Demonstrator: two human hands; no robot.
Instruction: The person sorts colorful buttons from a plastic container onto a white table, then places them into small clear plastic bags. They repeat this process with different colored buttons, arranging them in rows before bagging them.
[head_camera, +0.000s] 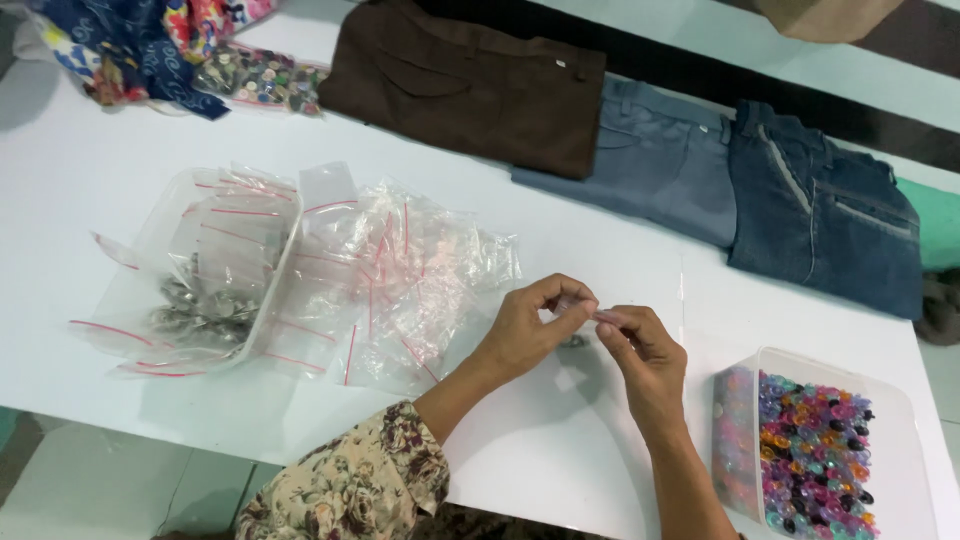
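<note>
Basically both hands pinch one small clear bag (592, 312) above the worktop (560, 440): left hand (525, 330) clamps its left end, right hand (645, 352) its right end. Long axis runs left-right between grips. Bead tub (812, 450) nearer right hand.

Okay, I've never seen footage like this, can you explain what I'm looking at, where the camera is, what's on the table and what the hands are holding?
This is one picture from a camera worn on a person's head, looking down at their own bare hands over a white table.

The left hand and right hand meet, pinching a small clear plastic zip bag between the fingertips.

To the left lies a heap of empty clear zip bags with red strips, and a clear tub of silvery pieces. At lower right stands a clear plastic tub of colourful beads or buttons. Along the far edge lie folded brown trousers, grey trousers and blue jeans.
</note>
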